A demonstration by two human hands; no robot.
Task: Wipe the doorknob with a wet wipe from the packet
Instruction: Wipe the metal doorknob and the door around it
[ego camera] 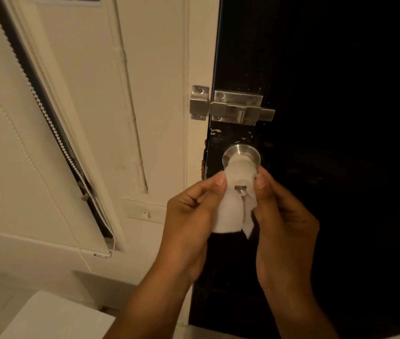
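A round steel doorknob [241,152] sticks out of a black door [328,167]. A white wet wipe [230,211] is draped over the knob and covers most of it; only the knob's base plate and its small centre button show. My left hand [189,216] pinches the wipe's left side between thumb and fingers. On the right, my right hand [284,216] pinches the wipe's other side. Both hands hold the wipe around the knob from below. The wipe packet is not in view.
A steel slide bolt [238,107] is fixed on the door above the knob, its catch on the cream frame. A light switch [146,214] sits on the wall at left. A window blind [47,118] hangs further left. A white surface [54,316] lies at the bottom left.
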